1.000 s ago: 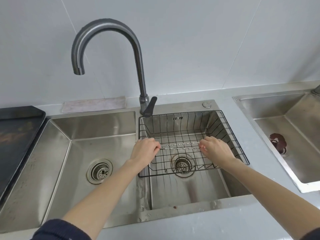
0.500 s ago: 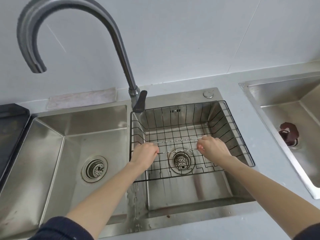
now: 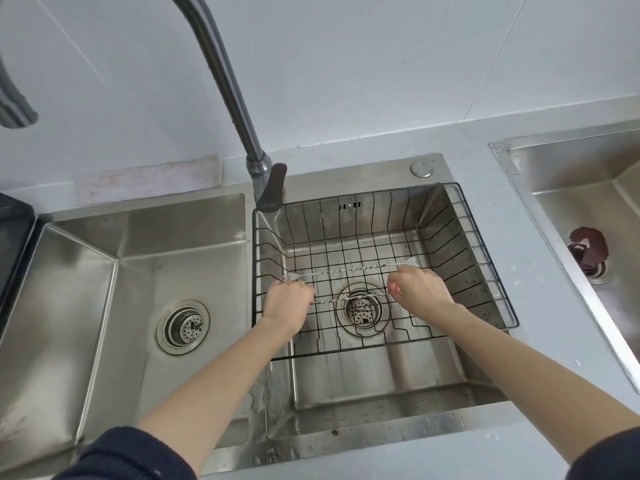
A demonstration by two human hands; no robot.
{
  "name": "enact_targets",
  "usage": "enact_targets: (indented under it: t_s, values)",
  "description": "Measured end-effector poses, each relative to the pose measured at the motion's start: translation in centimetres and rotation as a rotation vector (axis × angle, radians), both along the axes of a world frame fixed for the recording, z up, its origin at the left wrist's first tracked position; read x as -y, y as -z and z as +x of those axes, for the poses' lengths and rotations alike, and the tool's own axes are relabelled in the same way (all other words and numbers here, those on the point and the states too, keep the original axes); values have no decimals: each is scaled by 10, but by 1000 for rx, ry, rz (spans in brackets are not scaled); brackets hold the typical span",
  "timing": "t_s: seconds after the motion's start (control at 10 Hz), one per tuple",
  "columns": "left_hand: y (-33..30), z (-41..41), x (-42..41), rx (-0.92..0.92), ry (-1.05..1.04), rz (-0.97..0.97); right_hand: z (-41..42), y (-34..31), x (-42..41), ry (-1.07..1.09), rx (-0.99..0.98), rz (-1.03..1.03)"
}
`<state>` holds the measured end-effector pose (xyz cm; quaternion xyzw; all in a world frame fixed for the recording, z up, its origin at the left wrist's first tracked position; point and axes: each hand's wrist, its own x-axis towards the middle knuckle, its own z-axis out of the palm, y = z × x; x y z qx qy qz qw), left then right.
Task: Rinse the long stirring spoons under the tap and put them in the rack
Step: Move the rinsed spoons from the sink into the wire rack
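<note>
A black wire rack sits in the right basin of the double sink. Two long twisted-stem stirring spoons are in it. One spoon lies across the rack floor, left to right, just beyond my hands. The other spoon is held at both ends over the drain: my left hand grips its left end and my right hand pinches its right end. The tap arches above and to the left; no water runs from it.
The left basin with its drain strainer lies beside the rack. A folded cloth rests on the counter behind. A dark tray is at far left, and a second sink with a brown stopper at right.
The view has moved closer and lower over the sink. One spoon now lies apart on the rack floor, and my hands have drawn slightly nearer with the other spoon between them.
</note>
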<state>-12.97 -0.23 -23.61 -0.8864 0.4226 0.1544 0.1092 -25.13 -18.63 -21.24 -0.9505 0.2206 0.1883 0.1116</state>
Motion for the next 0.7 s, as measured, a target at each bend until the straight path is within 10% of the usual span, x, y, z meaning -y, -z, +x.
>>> enact_targets:
  t_s: [0.7]
  values:
    - [-47, 1, -6, -26, -70, -137, 5, -38, -10, -25, 34, -34]
